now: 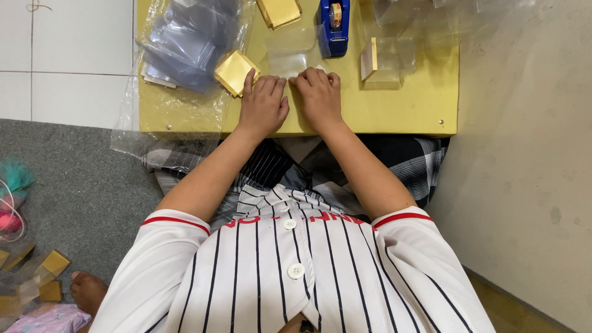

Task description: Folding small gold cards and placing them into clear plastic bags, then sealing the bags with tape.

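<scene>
Hands lay side by side, palms down, fingers curled, on the yellow worktop (407, 111). I had my left hand (263, 105) and right hand (319, 97) pressing flat on a clear plastic sheet (288, 60), gripping nothing. A gold square card (234, 71) touched the left forefinger. A blue tape dispenser (333, 28) stood just beyond the sheet.

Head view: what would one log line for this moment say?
left hand: flat on clear sheet | right hand: beside it, same sheet | gold card: by left fingers | tape dispenser: behind
</scene>
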